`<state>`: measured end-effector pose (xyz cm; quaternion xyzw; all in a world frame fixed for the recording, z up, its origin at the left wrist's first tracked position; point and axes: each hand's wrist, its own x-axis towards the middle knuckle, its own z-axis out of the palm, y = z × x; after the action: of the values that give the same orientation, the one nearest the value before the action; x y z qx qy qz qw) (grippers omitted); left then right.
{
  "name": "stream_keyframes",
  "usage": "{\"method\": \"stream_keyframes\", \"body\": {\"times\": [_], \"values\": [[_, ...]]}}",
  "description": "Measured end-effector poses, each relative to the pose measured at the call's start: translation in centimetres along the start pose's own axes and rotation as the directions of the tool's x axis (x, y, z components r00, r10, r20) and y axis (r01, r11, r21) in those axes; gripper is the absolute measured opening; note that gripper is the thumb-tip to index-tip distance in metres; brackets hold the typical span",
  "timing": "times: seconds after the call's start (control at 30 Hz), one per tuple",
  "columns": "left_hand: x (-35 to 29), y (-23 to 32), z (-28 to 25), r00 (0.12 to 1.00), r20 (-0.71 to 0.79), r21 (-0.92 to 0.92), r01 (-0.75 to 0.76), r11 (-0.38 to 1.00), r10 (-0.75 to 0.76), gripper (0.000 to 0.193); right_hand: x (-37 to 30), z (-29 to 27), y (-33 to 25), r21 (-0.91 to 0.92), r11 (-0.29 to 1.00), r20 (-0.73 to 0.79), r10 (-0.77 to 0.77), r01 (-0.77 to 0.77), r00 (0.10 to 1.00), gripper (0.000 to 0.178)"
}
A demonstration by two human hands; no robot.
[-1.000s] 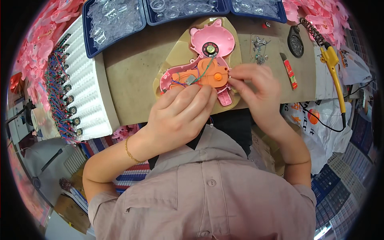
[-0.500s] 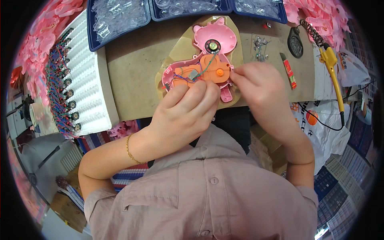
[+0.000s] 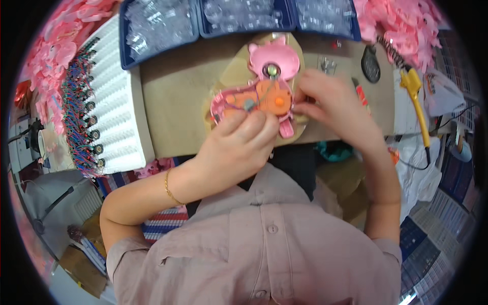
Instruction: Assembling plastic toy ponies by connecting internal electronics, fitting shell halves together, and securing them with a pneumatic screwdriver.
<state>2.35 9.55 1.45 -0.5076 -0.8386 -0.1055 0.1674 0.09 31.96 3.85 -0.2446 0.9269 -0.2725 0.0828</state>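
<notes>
A pink plastic toy shell (image 3: 216, 108) lies on the table before me, with an orange mechanism box (image 3: 280, 93) set in it. Wires cross the box, running to a round speaker (image 3: 271, 71) in the pink animal-head part (image 3: 285, 60) behind it. My left hand (image 3: 239, 140) is closed over the shell's near edge, fingertips against the orange box. At the shell's right edge, the thumb and forefinger of my right hand (image 3: 333, 99) are curled toward each other; whatever lies between them is too small and blurred to make out.
Blue bins (image 3: 244, 15) of clear plastic parts line the back. On the left a white ridged tray (image 3: 119, 101) carries wired speakers. Pink parts (image 3: 396, 30) pile up behind. Small metal parts (image 3: 327, 65), a red-labelled stick (image 3: 362, 95), a black oval object (image 3: 371, 63) and a yellow-handled tool (image 3: 417, 96) are to the right.
My right fingers have shifted from a tight pinch at the orange box's edge to a looser curl beside the shell. My left hand keeps its hold. The whole view has shifted slightly.
</notes>
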Motion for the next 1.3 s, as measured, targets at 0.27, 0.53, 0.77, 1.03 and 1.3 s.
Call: {"method": "stream_keyframes", "body": {"times": [0.27,0.53,0.77,1.03,1.3], "values": [[-1.2,-0.8,-0.1,0.999,0.002,-0.008,-0.053,0.999,0.053,0.03,4.3,-1.6,2.7,0.114,0.986,-0.375,0.153,-0.118,0.914,0.017],[-1.9,-3.4,-5.4,0.975,0.13,-0.427,0.218,0.878,-0.179,0.049,10.8,-1.6,4.4,-0.077,0.995,-0.161,-0.072,0.06,0.984,0.017],[-4.7,-33.3,-10.8,0.581,-0.161,0.774,0.576,0.264,-0.798,0.026,8.7,-0.9,3.5,0.208,0.977,-0.414,0.057,0.034,0.909,0.015],[-10.7,-41.9,-3.4,0.545,-0.145,0.696,0.649,0.307,-0.826,0.034,0.9,0.8,4.7,0.716,0.679,-0.394,0.583,-0.16,0.71,0.038],[-20.2,-52.0,-13.8,0.58,0.105,0.197,0.784,0.589,-0.807,0.048,-2.5,-1.0,-1.2,0.744,0.612,-0.197,0.583,-0.267,0.788,0.039]]}}
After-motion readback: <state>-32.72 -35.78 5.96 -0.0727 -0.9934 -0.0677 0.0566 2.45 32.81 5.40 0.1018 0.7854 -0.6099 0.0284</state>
